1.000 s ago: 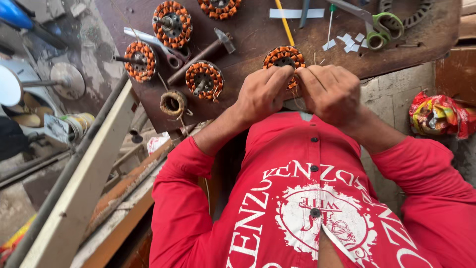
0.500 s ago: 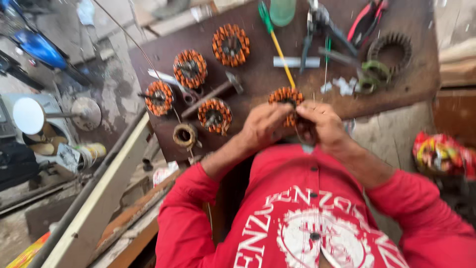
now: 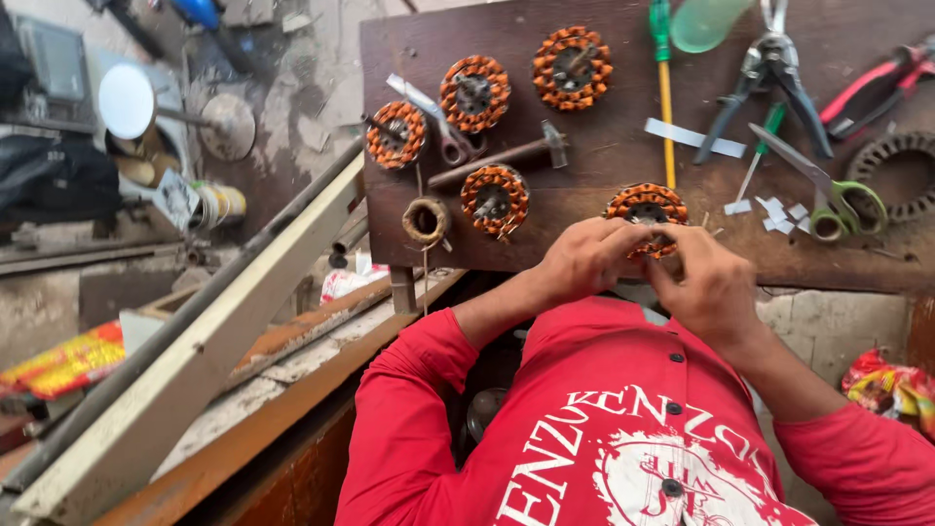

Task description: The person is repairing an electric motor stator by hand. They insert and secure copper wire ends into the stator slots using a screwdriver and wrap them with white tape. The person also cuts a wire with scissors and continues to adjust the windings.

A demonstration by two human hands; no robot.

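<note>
Seemingly flat stator (image 3: 645, 206), axis upward

Both hands hide the copper-wound coil's (image 3: 645, 207) lower half.

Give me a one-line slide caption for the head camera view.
Both hands, left hand and right hand, grip a copper-wound stator at the edge of a dark workbench.
</note>
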